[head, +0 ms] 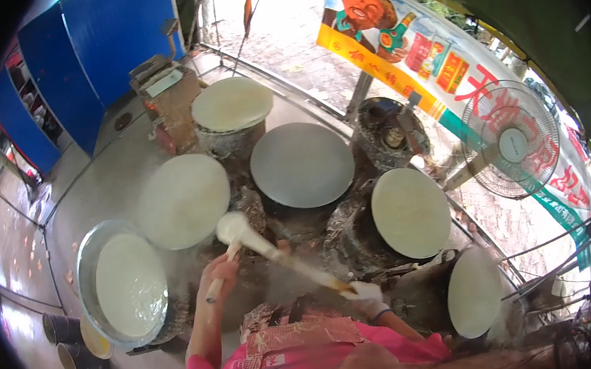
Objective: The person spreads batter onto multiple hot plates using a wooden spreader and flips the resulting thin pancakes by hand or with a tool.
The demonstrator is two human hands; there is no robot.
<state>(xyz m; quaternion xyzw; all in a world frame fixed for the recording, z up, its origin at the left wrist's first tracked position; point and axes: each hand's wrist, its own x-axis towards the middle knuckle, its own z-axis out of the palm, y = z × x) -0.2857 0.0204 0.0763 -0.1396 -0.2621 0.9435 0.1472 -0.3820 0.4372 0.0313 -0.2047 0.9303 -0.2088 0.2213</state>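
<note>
My bare left hand grips a short light handle, whose far end meets the ladle's bowl. My right hand, in a white glove, holds the brown end of a long ladle. The ladle's bowl, coated in white batter, is in front of my left hand. It lies by the lower right edge of a round griddle covered with a pale batter sheet. To the left stands a metal tub of white liquid batter. Ahead is a round griddle with a smooth grey surface.
Pale sheets cover more griddles: one at the back, two on the right. A standing fan and a printed banner are at right. A cardboard box stands behind. Dark buckets sit at lower left. Steam blurs parts.
</note>
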